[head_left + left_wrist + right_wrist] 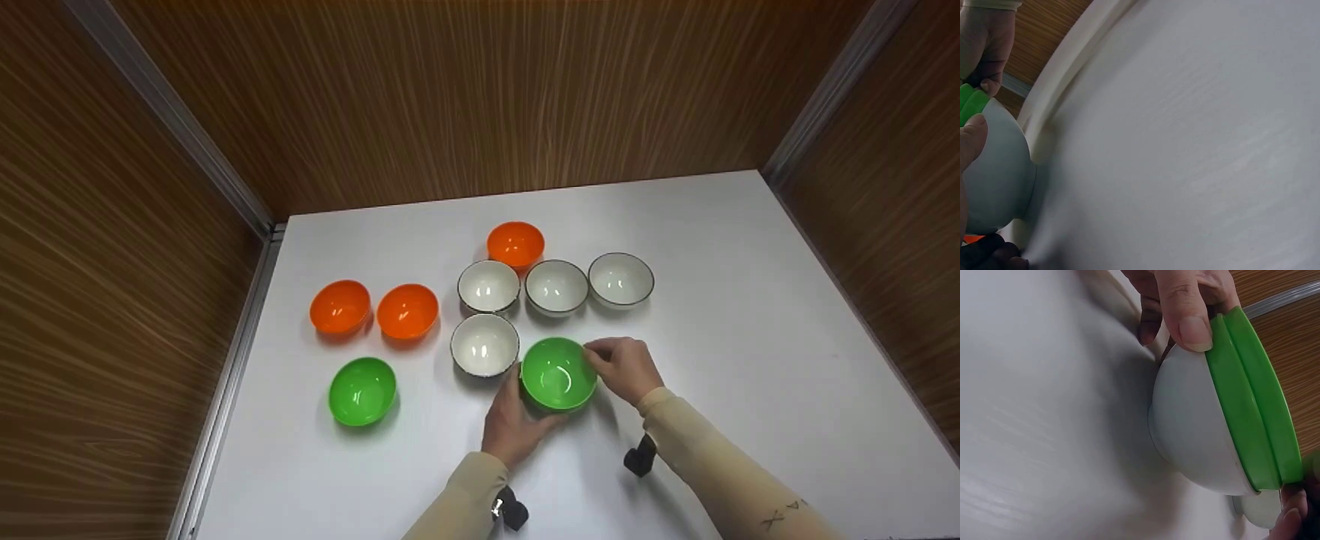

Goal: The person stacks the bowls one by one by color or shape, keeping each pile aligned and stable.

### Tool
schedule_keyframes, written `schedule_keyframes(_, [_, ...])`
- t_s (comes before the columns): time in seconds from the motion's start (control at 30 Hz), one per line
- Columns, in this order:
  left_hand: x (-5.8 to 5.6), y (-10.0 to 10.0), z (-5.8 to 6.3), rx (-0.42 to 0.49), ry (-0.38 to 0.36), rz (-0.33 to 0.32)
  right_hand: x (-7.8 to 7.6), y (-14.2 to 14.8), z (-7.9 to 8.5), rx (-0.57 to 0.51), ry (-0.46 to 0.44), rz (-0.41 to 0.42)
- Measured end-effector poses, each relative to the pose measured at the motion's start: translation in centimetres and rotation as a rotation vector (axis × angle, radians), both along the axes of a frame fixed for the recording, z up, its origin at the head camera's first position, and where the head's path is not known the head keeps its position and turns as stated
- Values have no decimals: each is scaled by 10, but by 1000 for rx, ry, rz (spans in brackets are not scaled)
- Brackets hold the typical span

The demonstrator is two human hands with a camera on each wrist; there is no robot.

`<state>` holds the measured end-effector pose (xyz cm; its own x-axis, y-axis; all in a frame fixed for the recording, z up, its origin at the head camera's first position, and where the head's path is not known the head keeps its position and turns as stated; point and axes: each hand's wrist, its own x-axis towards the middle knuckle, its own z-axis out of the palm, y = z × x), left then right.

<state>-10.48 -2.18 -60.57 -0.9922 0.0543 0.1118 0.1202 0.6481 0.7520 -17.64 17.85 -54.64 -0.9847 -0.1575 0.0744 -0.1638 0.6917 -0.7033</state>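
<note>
The left hand (517, 427) grips a white bowl (1190, 419) with green bowls (559, 375) nested inside, apparently for steadiness, while the right hand (627, 369), opposite, pinches the topmost green rim, probably for guidance.

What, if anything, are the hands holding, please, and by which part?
Stacked green bowls in a white bowl: the left hand holds the side, thumb by the green-white join, while the right hand pinches the green rim at the right.
</note>
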Motion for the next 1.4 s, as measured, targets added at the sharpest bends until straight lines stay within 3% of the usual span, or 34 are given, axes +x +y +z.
schedule_keyframes(0.33, [0,0,2,6,-10,6,1,3,-4,-17,-19,-7])
schedule_keyframes(0.5, [3,-2,2,12,-44,9,6,9,-12,-95,65,99])
schedule_keyframes(0.67, [7,-8,4,52,-32,-31,13,12,-18,-153,102,220])
schedule_keyframes(0.97, [14,-23,11,67,-71,-57,22,11,-23,-67,132,294])
schedule_keyframes(1.23, [20,-43,24,112,23,-58,24,10,-32,-84,153,342])
schedule_keyframes(1.4, [22,-64,39,101,53,6,26,8,-36,-84,134,344])
